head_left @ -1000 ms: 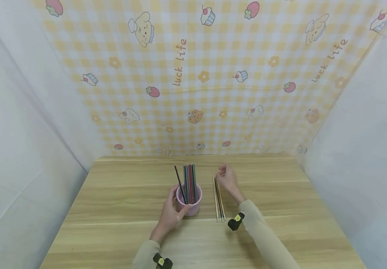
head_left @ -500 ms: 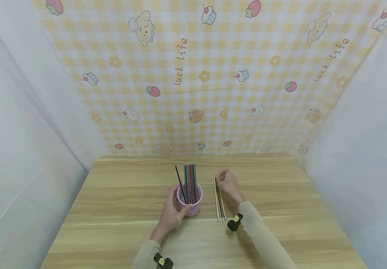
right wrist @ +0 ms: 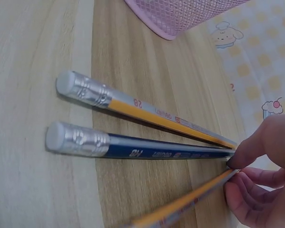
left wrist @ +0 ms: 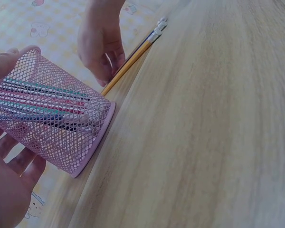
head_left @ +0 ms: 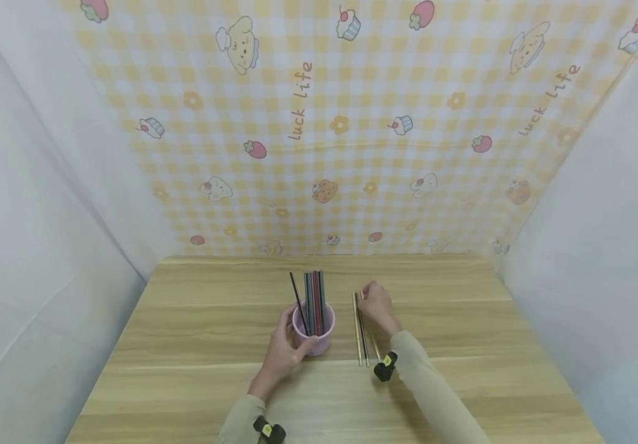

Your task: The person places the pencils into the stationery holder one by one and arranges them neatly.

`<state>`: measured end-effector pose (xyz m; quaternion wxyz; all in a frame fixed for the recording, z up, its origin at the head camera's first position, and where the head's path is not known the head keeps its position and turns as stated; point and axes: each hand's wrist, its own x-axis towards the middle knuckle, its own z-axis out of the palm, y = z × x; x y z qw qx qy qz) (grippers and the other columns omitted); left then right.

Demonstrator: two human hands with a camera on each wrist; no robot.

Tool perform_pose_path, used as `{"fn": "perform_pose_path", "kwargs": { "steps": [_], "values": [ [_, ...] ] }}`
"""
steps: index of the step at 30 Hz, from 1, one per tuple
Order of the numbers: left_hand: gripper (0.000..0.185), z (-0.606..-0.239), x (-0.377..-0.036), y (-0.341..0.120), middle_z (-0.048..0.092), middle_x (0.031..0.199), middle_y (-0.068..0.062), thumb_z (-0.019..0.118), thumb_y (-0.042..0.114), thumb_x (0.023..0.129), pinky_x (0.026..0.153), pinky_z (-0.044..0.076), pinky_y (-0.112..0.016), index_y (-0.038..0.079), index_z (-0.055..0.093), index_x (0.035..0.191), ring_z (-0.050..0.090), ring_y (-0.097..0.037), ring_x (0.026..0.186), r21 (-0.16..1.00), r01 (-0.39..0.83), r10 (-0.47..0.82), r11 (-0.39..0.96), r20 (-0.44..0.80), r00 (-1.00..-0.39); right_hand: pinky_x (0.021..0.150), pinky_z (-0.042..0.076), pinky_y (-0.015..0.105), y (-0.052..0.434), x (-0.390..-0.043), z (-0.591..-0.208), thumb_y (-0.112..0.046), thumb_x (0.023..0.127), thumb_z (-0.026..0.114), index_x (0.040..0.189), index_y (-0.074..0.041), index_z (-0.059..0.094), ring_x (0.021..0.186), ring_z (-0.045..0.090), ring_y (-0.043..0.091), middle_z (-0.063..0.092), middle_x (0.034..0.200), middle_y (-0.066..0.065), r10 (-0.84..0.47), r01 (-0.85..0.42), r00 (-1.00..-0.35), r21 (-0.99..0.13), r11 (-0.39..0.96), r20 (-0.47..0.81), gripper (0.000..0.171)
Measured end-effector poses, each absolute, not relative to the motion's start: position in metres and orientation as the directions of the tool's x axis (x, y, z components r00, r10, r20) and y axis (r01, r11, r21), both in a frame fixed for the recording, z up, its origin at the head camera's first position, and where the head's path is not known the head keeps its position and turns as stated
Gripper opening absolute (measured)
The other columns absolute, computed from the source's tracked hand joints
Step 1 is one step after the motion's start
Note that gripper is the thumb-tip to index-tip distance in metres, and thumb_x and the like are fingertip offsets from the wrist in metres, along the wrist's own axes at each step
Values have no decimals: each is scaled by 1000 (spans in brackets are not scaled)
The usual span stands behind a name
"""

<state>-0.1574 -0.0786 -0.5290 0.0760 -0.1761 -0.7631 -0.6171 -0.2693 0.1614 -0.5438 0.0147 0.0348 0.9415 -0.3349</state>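
Note:
A pink mesh pencil cup [head_left: 321, 347] stands on the table with several dark, red and green pencils [head_left: 314, 296] upright in it and one black pencil [head_left: 297, 296] leaning apart. My left hand [head_left: 280, 356] grips the cup's left side, thumb at the near rim. Right of the cup, my right hand [head_left: 377, 307] pinches the far end of a yellow pencil [right wrist: 187, 199] between thumb and fingers. That pencil is angled away from the other two, its near end blurred in the right wrist view. Beside it lie another yellow pencil [right wrist: 147, 113] and a dark blue pencil [right wrist: 156, 148], both with white erasers.
The wooden table [head_left: 196, 345] ends at the back against a yellow checked cloth [head_left: 274, 111]. White sheets [head_left: 36, 246] hang at the left and right sides. A small black camera [head_left: 385, 367] sits on the right wrist.
My right hand has come down onto the pencils' far ends and pinched the rightmost yellow one, whose near end has swung to the right. My left hand keeps its grip on the cup.

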Motion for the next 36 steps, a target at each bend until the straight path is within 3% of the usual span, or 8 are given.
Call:
{"fn": "perform_pose_path", "kwargs": {
  "steps": [12,18,29,36],
  "values": [
    [77,-530,-157,-79,43,133,-25,74,11,76,103,37,-52,-7,29,136,46,-39,119,918,355,180,178,324,-929,53,47,26,166,-269,-541,-7,76,57,106,1,54,71,54,22,59,88,11,68,109,-994,-625,773,-90,31],
    [79,-530,-156,-79,42,134,-26,74,10,75,103,37,-53,-7,28,137,45,-40,120,923,345,175,170,317,-932,59,52,29,167,-270,-535,-10,78,57,108,0,55,79,60,23,63,94,14,75,82,-996,-680,729,-39,31],
    [77,-532,-157,-79,43,133,-25,74,11,76,102,37,-53,-6,30,136,46,-39,119,918,357,174,173,328,-928,56,52,27,164,-271,-516,-9,78,56,106,-1,57,71,62,20,65,87,12,87,24,-995,-748,663,45,29],
    [77,-534,-158,-79,44,133,-24,74,12,76,102,38,-54,-6,30,136,46,-38,120,917,362,171,167,334,-927,60,56,28,160,-268,-499,-12,81,56,110,-3,55,83,63,25,62,94,13,67,-15,-995,-794,608,70,30]
  ]
}}
